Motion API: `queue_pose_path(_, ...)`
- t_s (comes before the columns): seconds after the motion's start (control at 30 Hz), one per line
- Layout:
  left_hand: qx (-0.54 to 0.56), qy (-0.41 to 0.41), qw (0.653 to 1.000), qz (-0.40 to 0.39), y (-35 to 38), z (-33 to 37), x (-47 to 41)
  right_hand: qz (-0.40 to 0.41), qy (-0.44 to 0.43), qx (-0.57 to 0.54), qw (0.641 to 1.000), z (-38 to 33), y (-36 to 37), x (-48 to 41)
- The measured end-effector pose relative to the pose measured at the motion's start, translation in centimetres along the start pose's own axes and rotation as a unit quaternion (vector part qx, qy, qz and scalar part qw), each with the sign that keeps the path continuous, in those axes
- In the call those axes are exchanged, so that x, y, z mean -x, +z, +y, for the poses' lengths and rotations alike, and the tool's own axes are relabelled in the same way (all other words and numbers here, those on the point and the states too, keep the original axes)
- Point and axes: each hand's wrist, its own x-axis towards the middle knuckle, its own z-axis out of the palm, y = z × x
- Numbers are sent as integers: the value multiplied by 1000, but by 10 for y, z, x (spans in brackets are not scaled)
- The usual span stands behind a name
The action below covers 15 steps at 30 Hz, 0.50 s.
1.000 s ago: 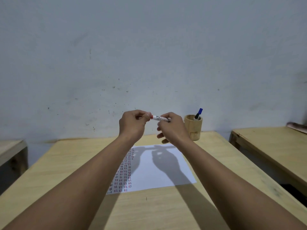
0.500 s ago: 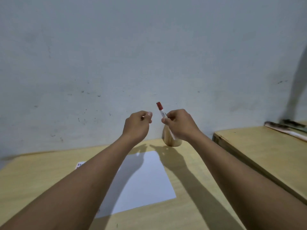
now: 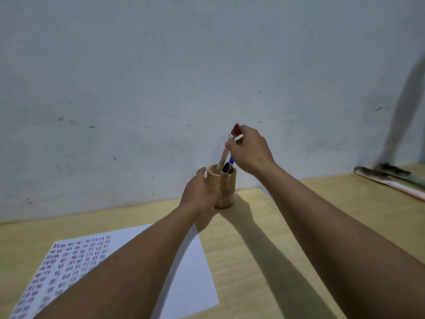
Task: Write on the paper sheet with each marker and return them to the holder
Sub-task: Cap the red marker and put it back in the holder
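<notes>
A round wooden holder [image 3: 226, 187] stands at the far edge of the table near the wall. My left hand [image 3: 199, 192] is wrapped around its left side. My right hand [image 3: 249, 149] pinches a red-capped marker [image 3: 226, 149] above the holder, cap up, with its lower end dipping into the opening. A blue marker [image 3: 231, 160] and a black marker [image 3: 226, 168] stand inside the holder. The white paper sheet [image 3: 188, 261] lies on the table below, its left part covered with rows of short red, blue and dark strokes, partly hidden by my left forearm.
The wooden table [image 3: 264, 238] ends at a grey wall [image 3: 161, 77] just behind the holder. A second table [image 3: 358, 194] stands to the right with a long flat object [image 3: 391, 178] lying on it by the wall.
My right hand carried the red marker to the right and lowered its tip into the holder. My left hand let go of the marker and took hold of the holder.
</notes>
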Motion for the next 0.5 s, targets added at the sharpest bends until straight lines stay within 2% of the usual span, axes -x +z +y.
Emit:
queue_pose_path(0.2, 63, 13, 998, 21, 18, -12, -10, -77, 32, 31, 996, 13, 17, -11)
queue_pose_path(0.33, 104, 12, 994, 12, 20, -15, -11, -115, 49, -23, 992, 16, 21, -17)
queue_pose_path(0.5, 93, 26, 995, 10, 20, -22, -17, -38, 51, -87, 994, 21, 16, -22)
